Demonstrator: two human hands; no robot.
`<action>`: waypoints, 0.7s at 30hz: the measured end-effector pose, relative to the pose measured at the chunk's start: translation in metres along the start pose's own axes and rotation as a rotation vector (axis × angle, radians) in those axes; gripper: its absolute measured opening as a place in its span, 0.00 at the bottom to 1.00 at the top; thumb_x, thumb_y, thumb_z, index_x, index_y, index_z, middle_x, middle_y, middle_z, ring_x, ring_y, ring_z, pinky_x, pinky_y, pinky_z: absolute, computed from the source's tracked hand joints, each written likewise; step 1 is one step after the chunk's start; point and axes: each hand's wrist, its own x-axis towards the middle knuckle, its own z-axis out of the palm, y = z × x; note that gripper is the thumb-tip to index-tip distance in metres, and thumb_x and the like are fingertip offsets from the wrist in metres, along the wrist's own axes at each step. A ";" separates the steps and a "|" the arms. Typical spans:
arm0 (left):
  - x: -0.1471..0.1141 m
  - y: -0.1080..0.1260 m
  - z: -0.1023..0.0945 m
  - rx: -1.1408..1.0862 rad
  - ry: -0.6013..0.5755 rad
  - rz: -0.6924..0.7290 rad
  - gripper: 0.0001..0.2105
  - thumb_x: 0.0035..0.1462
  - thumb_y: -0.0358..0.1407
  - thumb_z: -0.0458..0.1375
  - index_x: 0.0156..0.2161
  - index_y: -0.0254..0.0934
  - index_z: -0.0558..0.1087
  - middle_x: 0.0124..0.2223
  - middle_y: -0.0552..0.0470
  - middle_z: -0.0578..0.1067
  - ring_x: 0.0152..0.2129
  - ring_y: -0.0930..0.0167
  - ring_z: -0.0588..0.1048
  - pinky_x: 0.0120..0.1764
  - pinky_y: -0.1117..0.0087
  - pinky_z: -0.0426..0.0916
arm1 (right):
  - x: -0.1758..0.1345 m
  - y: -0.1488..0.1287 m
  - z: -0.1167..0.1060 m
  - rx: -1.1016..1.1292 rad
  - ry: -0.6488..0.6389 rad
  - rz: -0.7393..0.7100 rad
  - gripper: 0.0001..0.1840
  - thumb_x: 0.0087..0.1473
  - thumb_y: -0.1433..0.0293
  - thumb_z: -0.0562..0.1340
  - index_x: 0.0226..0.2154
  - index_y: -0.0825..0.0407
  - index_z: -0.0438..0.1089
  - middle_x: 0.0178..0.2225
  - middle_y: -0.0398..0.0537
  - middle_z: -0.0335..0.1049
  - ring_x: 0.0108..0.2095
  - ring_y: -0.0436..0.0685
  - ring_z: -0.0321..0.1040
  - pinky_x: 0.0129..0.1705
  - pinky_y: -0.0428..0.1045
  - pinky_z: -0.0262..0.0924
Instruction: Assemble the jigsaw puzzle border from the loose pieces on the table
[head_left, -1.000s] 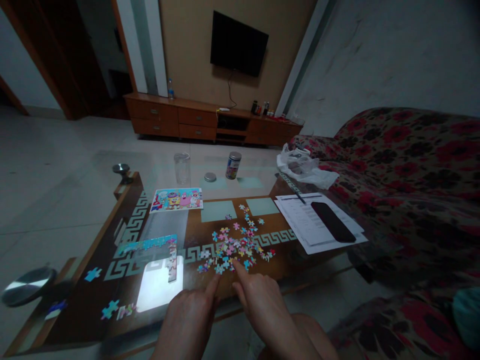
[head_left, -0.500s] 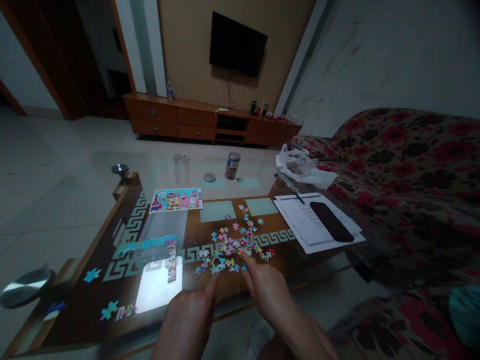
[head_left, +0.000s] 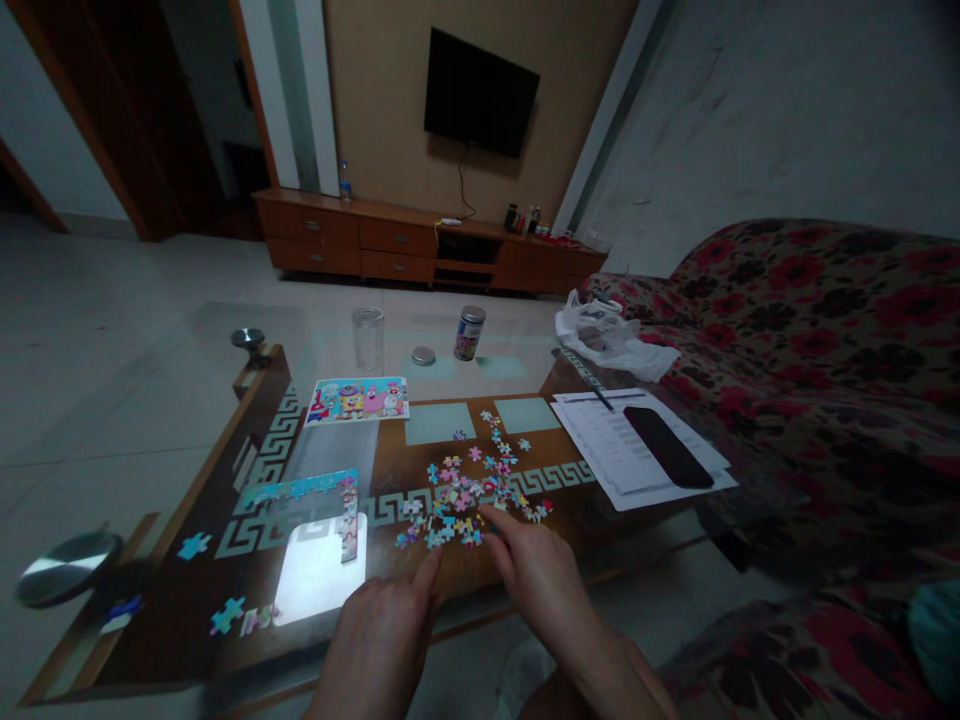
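Observation:
Loose jigsaw pieces (head_left: 463, 492) lie in a spread heap on the glass table. My right hand (head_left: 534, 565) reaches into the near right side of this heap, index finger stretched out onto the pieces and thumb apart from it; I see nothing held. Just short of the heap's near edge is my left hand (head_left: 386, 620), its index finger pointing forward and its other fingers partly hidden. To the left, a joined strip of puzzle (head_left: 300, 487) forms a top and right border. A picture card (head_left: 358, 400) of cartoon figures lies beyond it.
Behind the card stand a clear jar (head_left: 368, 340), a loose lid (head_left: 423, 356) and a printed can (head_left: 469, 334). Papers (head_left: 600, 455) with a black phone (head_left: 667, 447) lie at right, near a plastic bag (head_left: 607, 335). Stray pieces (head_left: 227, 615) sit at the left front.
The view has shifted slightly, so everything sits a little further right. My right fingertip stays among the pieces with hardly any movement; my left hand keeps nearly the same place.

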 end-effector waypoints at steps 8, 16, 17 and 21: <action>-0.001 0.000 0.000 -0.045 0.003 0.002 0.24 0.60 0.26 0.48 0.60 0.42 0.62 0.38 0.44 0.80 0.35 0.62 0.79 0.37 0.64 0.71 | 0.019 -0.010 0.001 -0.060 0.059 -0.102 0.19 0.60 0.69 0.54 0.52 0.38 0.68 0.36 0.47 0.79 0.37 0.58 0.75 0.35 0.47 0.62; -0.002 0.000 -0.006 -0.048 -0.002 0.008 0.25 0.58 0.24 0.46 0.59 0.42 0.63 0.38 0.45 0.80 0.34 0.63 0.79 0.37 0.64 0.71 | 0.005 -0.016 0.010 -0.131 -0.014 -0.070 0.23 0.59 0.71 0.54 0.57 0.45 0.63 0.35 0.53 0.78 0.35 0.61 0.76 0.35 0.49 0.64; -0.002 0.000 -0.006 -0.051 0.003 0.010 0.25 0.58 0.23 0.46 0.59 0.42 0.64 0.38 0.45 0.80 0.34 0.63 0.79 0.37 0.64 0.71 | 0.005 -0.016 0.010 -0.128 -0.014 -0.065 0.23 0.60 0.71 0.54 0.57 0.44 0.64 0.35 0.52 0.78 0.36 0.61 0.76 0.35 0.49 0.64; -0.003 0.000 -0.005 -0.058 0.027 0.018 0.25 0.57 0.23 0.46 0.58 0.41 0.65 0.39 0.43 0.80 0.35 0.63 0.79 0.38 0.63 0.71 | 0.009 -0.018 0.010 -0.100 0.014 -0.058 0.21 0.61 0.70 0.53 0.56 0.41 0.65 0.35 0.50 0.79 0.36 0.60 0.76 0.35 0.49 0.65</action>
